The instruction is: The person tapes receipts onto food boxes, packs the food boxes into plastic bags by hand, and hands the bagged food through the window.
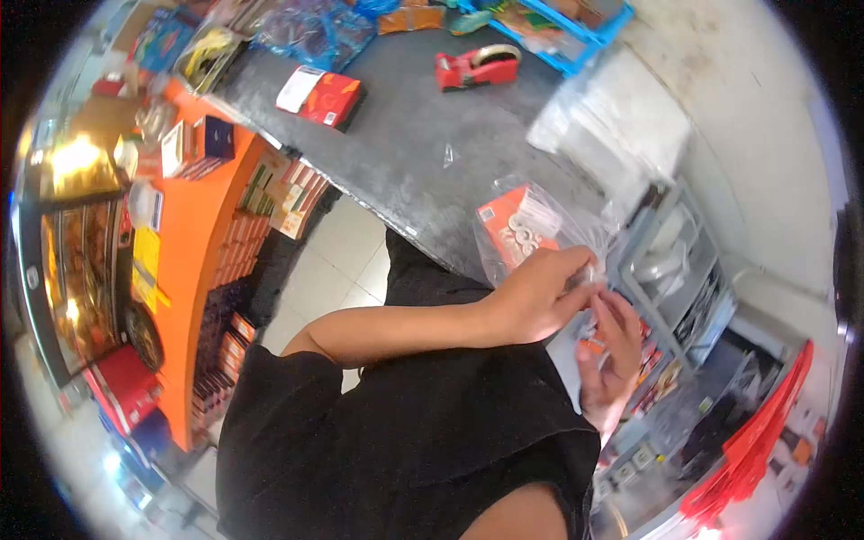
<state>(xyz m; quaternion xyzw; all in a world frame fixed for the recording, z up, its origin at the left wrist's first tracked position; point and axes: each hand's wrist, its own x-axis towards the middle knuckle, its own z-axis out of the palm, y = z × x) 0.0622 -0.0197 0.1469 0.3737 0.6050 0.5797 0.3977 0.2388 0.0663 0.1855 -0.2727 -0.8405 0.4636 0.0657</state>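
Observation:
A clear plastic bag (490,241) lies at the table's near right edge, with an orange-red box (517,216) printed with white ring shapes inside it. My left hand (544,292) reaches across from the left and pinches the bag's gathered end between thumb and fingers. Close beside it, my right hand (616,351) comes up from below. Its fingertips meet the left fingertips at the bag's end, while its thumb stands apart from the fingers. Whether the right fingers grip any plastic is too small to make out.
On the dark table (405,117) are a red tape dispenser (477,68), a red box with a white label (319,95), white plastic sheets (612,126) and a blue basket (567,36). Metal shelving (670,261) stands right. An orange counter (211,234) with stacked boxes is left.

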